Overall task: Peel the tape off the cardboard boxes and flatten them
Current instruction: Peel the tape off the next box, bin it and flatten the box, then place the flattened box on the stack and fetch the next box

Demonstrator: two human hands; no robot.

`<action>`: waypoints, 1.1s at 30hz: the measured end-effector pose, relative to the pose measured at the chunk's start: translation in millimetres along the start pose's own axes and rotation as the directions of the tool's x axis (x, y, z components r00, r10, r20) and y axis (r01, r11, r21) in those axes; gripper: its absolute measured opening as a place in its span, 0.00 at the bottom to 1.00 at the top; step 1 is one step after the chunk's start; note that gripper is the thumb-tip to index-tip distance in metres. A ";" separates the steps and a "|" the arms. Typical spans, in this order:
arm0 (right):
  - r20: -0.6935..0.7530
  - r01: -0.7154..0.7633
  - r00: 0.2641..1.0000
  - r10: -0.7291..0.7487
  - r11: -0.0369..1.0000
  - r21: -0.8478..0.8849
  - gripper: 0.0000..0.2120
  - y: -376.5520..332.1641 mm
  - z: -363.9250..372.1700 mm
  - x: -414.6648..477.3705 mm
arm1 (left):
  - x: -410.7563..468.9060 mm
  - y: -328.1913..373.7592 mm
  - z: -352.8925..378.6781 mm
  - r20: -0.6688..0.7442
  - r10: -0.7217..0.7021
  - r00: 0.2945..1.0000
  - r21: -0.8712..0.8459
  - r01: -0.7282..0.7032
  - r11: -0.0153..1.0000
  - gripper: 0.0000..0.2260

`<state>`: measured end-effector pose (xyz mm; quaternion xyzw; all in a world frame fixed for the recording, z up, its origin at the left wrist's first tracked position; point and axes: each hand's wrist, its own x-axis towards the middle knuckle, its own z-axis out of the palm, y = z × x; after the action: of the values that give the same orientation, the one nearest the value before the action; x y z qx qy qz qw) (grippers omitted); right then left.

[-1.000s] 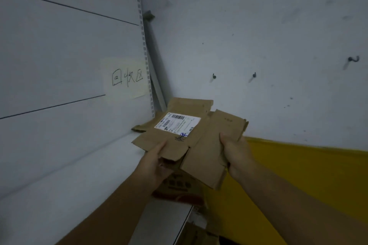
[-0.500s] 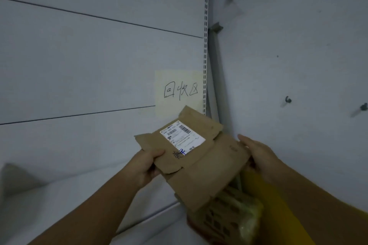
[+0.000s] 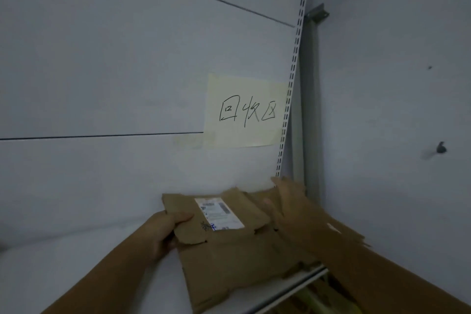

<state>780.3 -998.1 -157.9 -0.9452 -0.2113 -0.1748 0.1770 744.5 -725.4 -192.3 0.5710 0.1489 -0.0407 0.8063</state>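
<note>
Flattened cardboard box [image 3: 229, 257] low in the centre of the frame, lying over the white shelf [image 3: 76, 262] with its near right corner hanging past the shelf's front edge. White shipping label [image 3: 219, 214] face up on the upper panel, printing too blurred to read. No tape visible on the faces shown; impossible to say whether any remains on the underside.

Left hand [image 3: 163, 232] at the left edge of the cardboard, thumb on top and fingers curled under, pinching a flap. Right hand [image 3: 285, 211] at the right side, smeared by motion blur; looks laid flat with fingers extended over or against the cardboard, but no telling whether anything is gripped. More ragged brown cardboard at the right of the frame, half lost in the blur.

Pale yellow note [image 3: 244, 112] with handwritten characters stuck to the wall panel above, centre right, beside the slotted shelf upright [image 3: 293, 71].

Handling, as a judgement: light, thin corrugated sheet, stiff across a panel but floppy at every crease, so likely to sag or fold if lifted by one flap alone. Torn, jagged edges weak; better held by a solid panel edge on both sides, or pressed flat from above with an open palm. Dry matte surface, unlikely to slip in the fingers, though apt to slide on the smooth shelf. Overhanging corner could tip it off the front edge if let go carelessly.
</note>
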 end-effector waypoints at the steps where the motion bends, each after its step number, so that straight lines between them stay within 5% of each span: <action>1: 0.050 0.087 0.995 -0.084 0.994 -0.072 0.27 2.7 9.3 4.3 | 3.9 -2.5 -1.1 -0.012 -0.013 1.000 0.017 0.013 1.000 0.15; 4: 0.244 0.276 0.940 -0.239 0.952 -0.131 0.28 6.9 41.5 16.3 | 10.5 -6.8 -3.5 -0.048 0.043 0.998 0.100 -0.038 0.994 0.14; 8: 0.395 0.152 0.907 -0.147 0.988 0.017 0.27 16.3 76.7 23.2 | 7.6 -19.9 6.4 -0.304 0.353 0.885 0.384 -0.225 0.895 0.15; 12: 0.372 0.158 0.915 -0.156 0.987 0.024 0.28 23.9 86.3 22.4 | 5.7 -28.6 7.4 -0.420 0.542 0.728 0.665 -0.160 0.729 0.18; 15: 0.397 0.150 0.906 -0.147 0.988 0.025 0.29 23.1 86.1 24.9 | 3.6 -30.8 10.7 -0.412 0.593 0.692 0.775 -0.077 0.628 0.14; 17: 0.418 0.159 0.896 -0.147 0.987 0.007 0.29 20.8 85.8 27.0 | 0.6 -29.9 14.3 -0.398 0.609 0.686 0.843 0.011 0.538 0.13; 22: 0.429 0.177 0.889 -0.161 0.984 0.003 0.27 21.0 83.5 26.6 | -26.8 -28.0 18.4 -0.378 0.461 0.803 0.921 0.274 0.278 0.17; 29: 0.450 0.181 0.882 -0.138 0.982 -0.054 0.34 24.4 80.4 24.6 | -121.4 -30.8 8.2 -0.418 0.418 0.807 0.896 0.442 0.043 0.19; 32: 0.438 0.123 0.867 -0.238 0.954 0.275 0.29 2.3 86.8 29.5 | -175.4 -25.2 -7.3 -0.434 0.427 0.793 0.872 0.490 -0.023 0.18; 33: 0.307 0.257 0.877 -0.370 0.900 0.353 0.24 -8.1 84.2 26.5 | -196.6 -22.1 -15.9 -0.448 0.442 0.777 0.862 0.507 -0.019 0.18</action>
<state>820.6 -947.9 -218.8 -0.8753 -0.4166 0.0122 0.2453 548.9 -738.7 -160.8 0.9366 0.3462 0.0374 0.0390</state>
